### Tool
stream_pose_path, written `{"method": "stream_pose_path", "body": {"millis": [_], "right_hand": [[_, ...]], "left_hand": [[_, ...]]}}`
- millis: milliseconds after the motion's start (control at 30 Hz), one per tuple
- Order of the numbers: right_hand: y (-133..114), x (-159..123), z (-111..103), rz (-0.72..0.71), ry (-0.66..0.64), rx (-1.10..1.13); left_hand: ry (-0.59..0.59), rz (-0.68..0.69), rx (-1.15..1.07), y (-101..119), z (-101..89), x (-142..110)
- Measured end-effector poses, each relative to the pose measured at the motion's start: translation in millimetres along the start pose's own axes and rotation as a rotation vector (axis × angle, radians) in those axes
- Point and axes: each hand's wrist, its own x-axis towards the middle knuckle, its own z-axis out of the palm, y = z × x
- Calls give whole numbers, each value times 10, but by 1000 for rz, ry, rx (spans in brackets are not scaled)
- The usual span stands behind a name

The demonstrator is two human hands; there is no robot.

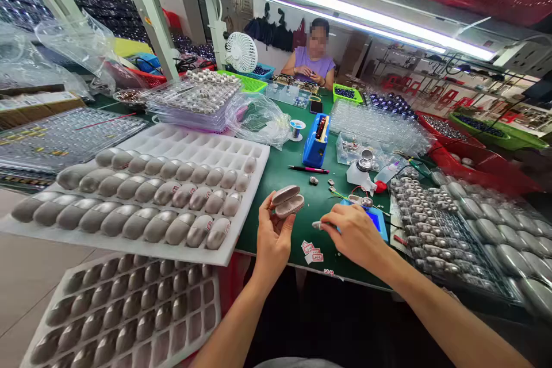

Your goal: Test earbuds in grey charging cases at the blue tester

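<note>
My left hand (275, 238) grips an earbud charging case (288, 202), oval and champagne-coloured, its lid tipped up. Between the thumb and fingers of my right hand (353, 233) is a small earbud (317, 225), just right of the case. Behind that hand sits a blue device with a lit screen (376, 223), partly covered; another small case (360, 200) lies on it with wires about. Two small dark pieces, one an earbud (314, 181), rest on the green table. Red-and-white stickers (312, 253) lie near the front edge.
A white foam tray (241, 241) of closed cases is at left, with a second tray (211, 305) below. Trays of earbuds (425, 224) fill the right. A pen (308, 169), blue tape dispenser (316, 141) and pump bottle (359, 175) stand farther back. A person (314, 60) sits opposite.
</note>
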Motion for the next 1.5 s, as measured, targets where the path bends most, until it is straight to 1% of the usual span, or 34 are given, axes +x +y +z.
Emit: {"method": "stream_pose_path", "body": {"millis": [67, 100, 167, 267, 333, 400, 500, 633, 700, 767, 833, 933, 1000, 1033, 1067, 1100, 1133, 1167, 1200, 1267, 1333, 1500], "right_hand": [[3, 92, 0, -18, -146, -68], [21, 177, -15, -4, -183, -95], [103, 416, -58, 51, -200, -144], [308, 862, -84, 126, -208, -188], [439, 1133, -43, 167, -257, -195], [517, 1338, 39, 202, -311, -199], [524, 1513, 187, 237, -388, -207], [469, 1601, 301, 268, -465, -203], [469, 1615, 280, 283, -490, -183], [485, 1600, 199, 290, -493, -151], [494, 1542, 69, 275, -441, -111], [435, 1355, -157, 225, -253, -53], [330, 1172, -267, 178, -87, 26], [261, 1071, -297, 140, -5, 114], [184, 970, -307, 86, 69, 250], [103, 874, -299, 33, 105, 385], [24, 789, -277, -15, 118, 500], [-50, 717, -244, -53, 105, 578], [-114, 661, -207, -78, 71, 602], [-199, 595, -143, -113, 14, 552], [-223, 576, -112, -132, -5, 474], [-189, 569, -122, -120, 34, 364]], "left_hand": [[-10, 4, -17, -21, -4, 1], [-18, 4, -18, -31, -7, 3], [-33, 4, -14, -45, -14, 11], [-41, -2, -13, -51, -20, 24], [-44, -8, -8, -49, -21, 32], [-49, -13, -1, -47, -21, 38], [-62, -14, 3, -48, -23, 41], [-80, -14, 10, -66, -27, 42], [-85, -17, 3, -74, -29, 43], [-89, -19, -9, -74, -32, 43], [-96, -24, -13, -63, -35, 40], [-116, -35, 5, -36, -39, 29], [-128, -42, 4, -19, -39, 24], [-134, -45, -3, -11, -38, 24], [-140, -49, -9, -5, -37, 24], [-146, -50, -10, 0, -37, 26], [-153, -51, -8, 5, -38, 28], [-160, -52, -4, 10, -39, 30], [-167, -52, 2, 14, -40, 31], [-175, -52, 7, 20, -43, 32], [-177, -50, 10, 22, -45, 29], [-179, -50, 28, 23, -47, 23]]}}
